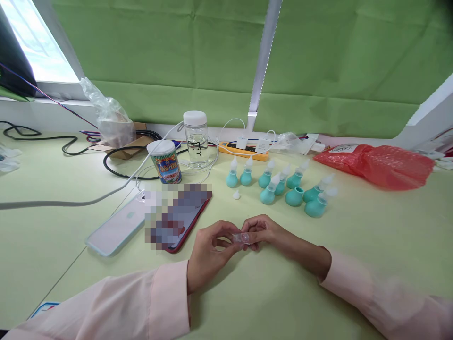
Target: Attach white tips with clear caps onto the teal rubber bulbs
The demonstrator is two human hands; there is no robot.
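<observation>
1. Toward the left edge of the surface [53, 189] lies a pale blue phone [115, 229], face down, with a white cable [106, 196] running across to it. Beside it lies a second phone in a red case [187, 226], its screen blurred out.
2. Behind the phones, toward the far edge, stand a printed can with a white lid [166, 163] and a clear jar with a white cap [196, 139]. A crumpled plastic bag [109, 118] sits on a cardboard piece further left.
3. The left hand [208, 252] rests near the middle of the surface, sleeve in pale pink. Its thumb and fingers are closed in a pinch on one end of a small clear plastic piece [242, 237].
4. That clear piece is held just above the surface between both hands, near the front middle. Its exact shape is too small and see-through to tell.
5. The right hand [264, 231] meets the left, its fingertips pinching the other end of the same piece.
6. Behind the hands, a group of teal bulbs with clear tips [276, 186] stands in loose rows. One teal bulb without a tip [294, 196] sits among them, and a loose white tip [236, 194] lies on the surface just left of the group.
7. Judged from this, the step in hand is working the clear piece with both hands, likely preparing or fitting a part. The next move seems to call for a steady two-finger grip and careful alignment.
8. Near the far right corner lies a red plastic bag [378, 165].
</observation>
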